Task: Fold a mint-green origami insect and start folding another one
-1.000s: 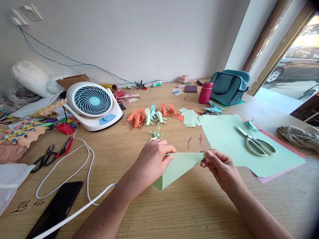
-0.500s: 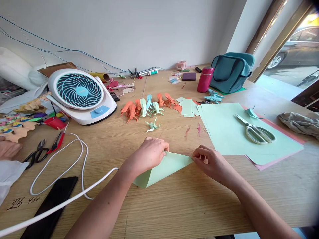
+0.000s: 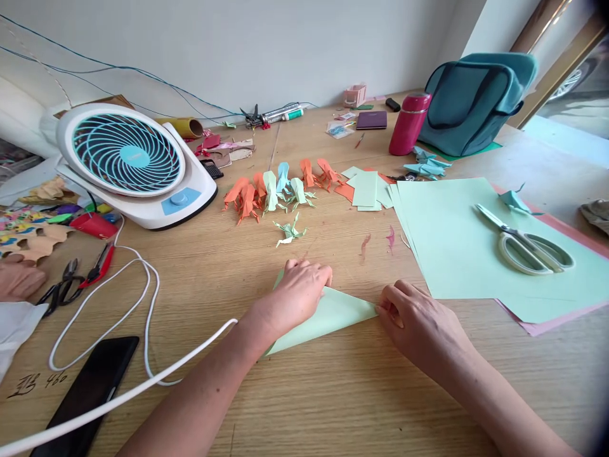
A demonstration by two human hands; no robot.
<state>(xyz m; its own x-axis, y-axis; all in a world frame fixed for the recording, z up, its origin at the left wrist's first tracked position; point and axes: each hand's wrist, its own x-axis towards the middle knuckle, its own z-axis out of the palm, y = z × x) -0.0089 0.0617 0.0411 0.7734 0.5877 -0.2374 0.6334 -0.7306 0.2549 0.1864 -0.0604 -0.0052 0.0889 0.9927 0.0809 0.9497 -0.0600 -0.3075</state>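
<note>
A light green sheet of paper (image 3: 328, 311) lies folded over into a pointed triangle on the table in front of me. My left hand (image 3: 297, 292) rests on its left part, fingers curled down onto the upper edge and partly hidden. At the sharp right corner, my right hand (image 3: 412, 314) pinches the paper between thumb and fingers. Just beyond sits a small green origami figure (image 3: 290, 230). Behind it stands a row of orange, green and blue folded figures, among them an orange origami figure (image 3: 247, 202).
Scissors (image 3: 526, 244) lie on stacked green sheets (image 3: 447, 241) at right. A white fan (image 3: 137, 158), a black phone (image 3: 88, 393) and a white cable (image 3: 150, 317) occupy the left. A pink bottle (image 3: 409, 124) and teal bag (image 3: 471, 108) stand behind. Another person's hand (image 3: 21, 277) shows at far left.
The raised, curved fold of the green paper has come down flatter beneath my left hand. My right hand still holds the corner, slightly farther right. The camera view has shifted closer.
</note>
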